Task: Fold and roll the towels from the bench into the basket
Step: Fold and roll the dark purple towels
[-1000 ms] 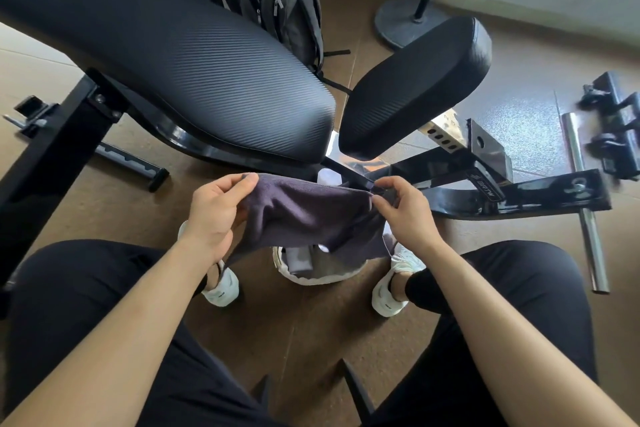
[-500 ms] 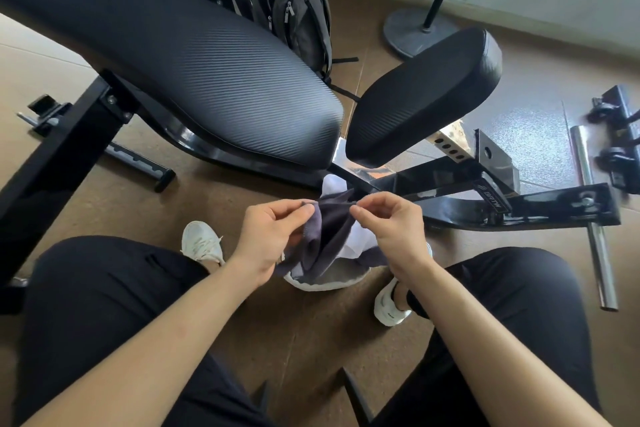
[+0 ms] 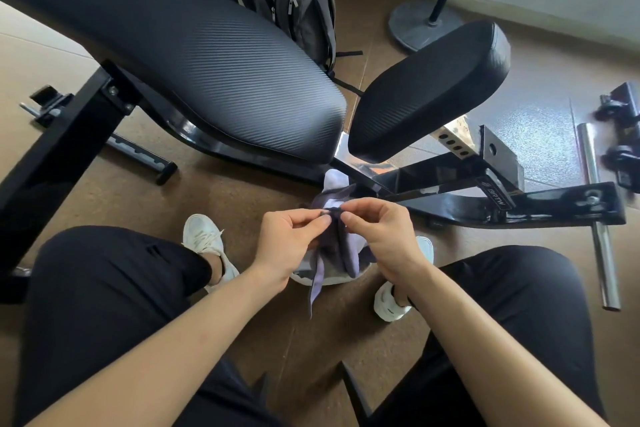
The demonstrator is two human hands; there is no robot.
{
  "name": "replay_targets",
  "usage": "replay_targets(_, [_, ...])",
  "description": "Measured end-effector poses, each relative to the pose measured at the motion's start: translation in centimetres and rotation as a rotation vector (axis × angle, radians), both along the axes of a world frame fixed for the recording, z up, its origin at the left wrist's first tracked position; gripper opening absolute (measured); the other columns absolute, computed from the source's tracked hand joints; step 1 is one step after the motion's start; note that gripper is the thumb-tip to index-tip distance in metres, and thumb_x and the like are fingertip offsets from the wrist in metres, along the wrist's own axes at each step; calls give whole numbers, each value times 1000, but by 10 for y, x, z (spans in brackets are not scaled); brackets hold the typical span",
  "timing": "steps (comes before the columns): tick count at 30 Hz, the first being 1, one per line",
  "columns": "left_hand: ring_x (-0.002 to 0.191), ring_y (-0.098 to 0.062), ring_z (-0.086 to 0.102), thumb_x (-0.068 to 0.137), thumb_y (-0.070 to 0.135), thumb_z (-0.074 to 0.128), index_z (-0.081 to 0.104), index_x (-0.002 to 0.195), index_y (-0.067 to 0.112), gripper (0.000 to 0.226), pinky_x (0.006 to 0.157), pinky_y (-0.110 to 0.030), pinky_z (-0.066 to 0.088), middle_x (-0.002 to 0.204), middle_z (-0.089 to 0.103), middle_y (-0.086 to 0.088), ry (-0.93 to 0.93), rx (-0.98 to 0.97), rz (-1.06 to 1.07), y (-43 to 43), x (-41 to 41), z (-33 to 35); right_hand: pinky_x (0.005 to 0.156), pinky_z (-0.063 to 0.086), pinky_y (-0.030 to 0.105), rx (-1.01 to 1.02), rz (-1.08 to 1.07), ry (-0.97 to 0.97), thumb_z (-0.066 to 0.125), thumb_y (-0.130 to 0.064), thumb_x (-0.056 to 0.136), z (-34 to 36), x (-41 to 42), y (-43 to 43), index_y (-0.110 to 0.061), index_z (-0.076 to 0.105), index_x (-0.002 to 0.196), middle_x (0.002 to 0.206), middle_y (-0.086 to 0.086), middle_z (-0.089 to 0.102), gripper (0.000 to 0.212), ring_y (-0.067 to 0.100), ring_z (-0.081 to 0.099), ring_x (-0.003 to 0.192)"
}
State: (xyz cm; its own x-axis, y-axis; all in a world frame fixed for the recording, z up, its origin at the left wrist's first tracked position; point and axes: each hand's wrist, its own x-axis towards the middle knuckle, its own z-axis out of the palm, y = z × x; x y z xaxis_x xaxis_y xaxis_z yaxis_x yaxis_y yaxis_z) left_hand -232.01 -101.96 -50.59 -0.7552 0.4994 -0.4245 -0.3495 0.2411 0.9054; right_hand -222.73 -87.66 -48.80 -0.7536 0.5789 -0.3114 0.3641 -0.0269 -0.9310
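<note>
- The left grip is nearly closed: thumb and forefinger pinch the top edge of the dark purple-grey towel, with the other fingers curled loosely behind.
- The right grip is closed the same way, its thumb and forefinger pinching the same top edge just beside the left fingertips.
- A second ago the two grips were well apart and held the towel spread wide between them. They have since come together at the middle, and the cloth is now gathered into a narrow hanging bunch.
- The towel is in the air, not on the table. It hangs over the white basket, which stands on the floor between the person's white shoes, just in front of the table's black frame.
- The towel's long axis runs down from the pinched edge. Its thin tail passes over the basket's near rim and points toward the person.
- A pale cloth sticks up behind the fingertips, at the basket's far side.
</note>
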Motion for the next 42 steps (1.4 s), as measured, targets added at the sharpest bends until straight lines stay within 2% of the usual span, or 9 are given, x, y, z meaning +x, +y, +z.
replay_targets(4, [96, -12, 76, 92, 13, 74, 79, 94, 31, 18, 90, -34, 61, 93, 80, 8, -6, 7, -10, 2, 2, 1, 83, 60, 27, 16, 4, 11, 72, 0, 90, 1, 2, -4, -11, 79, 92, 86, 3, 79, 13, 13, 75, 84])
replay_targets(12, [103, -19, 75, 90, 14, 75, 78, 109, 20, 21, 94, -41, 59, 102, 80, -1, -32, 78, -51, 2, 0, 0, 91, 59, 29, 47, 79, 67, 65, 1, 95, -1, 1, -8, -17, 81, 102, 94, -4, 80, 25, 10, 74, 96])
replay_targets(16, [98, -12, 76, 90, 11, 74, 77, 103, 27, 21, 87, -29, 61, 98, 80, 5, 81, 62, -61, -1, -4, -1, 94, 57, 27, 12, 98, 76, 56, 8, 94, 0, 0, -12, -15, 80, 104, 99, -5, 79, 35, 8, 72, 99])
replay_targets(20, [100, -13, 74, 94, 12, 70, 79, 106, 22, 18, 90, -32, 61, 101, 79, 4, 275, -11, -118, -3, -12, -6, 80, 57, 25, 307, 62, 61, 70, -5, 90, -7, 0, -1, -25, 76, 102, 101, -7, 71, 24, 6, 67, 92])
replay_targets(24, [98, -11, 72, 97, 11, 66, 77, 104, 23, 18, 86, -26, 59, 99, 77, 9, 406, -25, -262, -11, -20, -1, 85, 52, 21, 428, 182, 22, 75, -14, 88, -19, -5, 9, -28, 73, 110, 110, -17, 67, 26, 4, 61, 104])
replay_targets(29, [102, -11, 70, 98, 9, 63, 74, 104, 23, 19, 86, -21, 57, 98, 74, 13, 464, 8, -361, -23, -30, 5, 85, 44, 8, 449, 298, -25, 75, -16, 88, -24, -15, 4, -27, 77, 99, 95, -20, 71, 16, -1, 62, 100])
replay_targets(33, [103, -13, 69, 99, 7, 60, 72, 105, 22, 20, 87, -24, 56, 100, 74, 6, 474, 38, -300, -30, -36, 8, 80, 48, 12, 415, 374, -61, 76, -14, 86, -27, -16, 4, -27, 73, 90, 85, -16, 72, 14, 0, 66, 87])
replay_targets(39, [100, -13, 71, 100, 1, 56, 70, 104, 20, 24, 84, -22, 56, 98, 76, 9, 387, 110, -147, -33, -36, 14, 86, 55, 27, 458, 382, -106, 78, -17, 85, -42, -17, -4, -35, 67, 87, 88, -12, 74, 21, 4, 69, 87])
replay_targets(42, [102, -18, 71, 100, 3, 57, 70, 103, 23, 24, 86, -25, 56, 99, 76, 7, 356, 158, -101, -35, -36, 17, 83, 55, 22, 444, 355, -86, 83, -21, 81, -47, -18, -9, -27, 73, 96, 86, -16, 72, 19, -1, 68, 84])
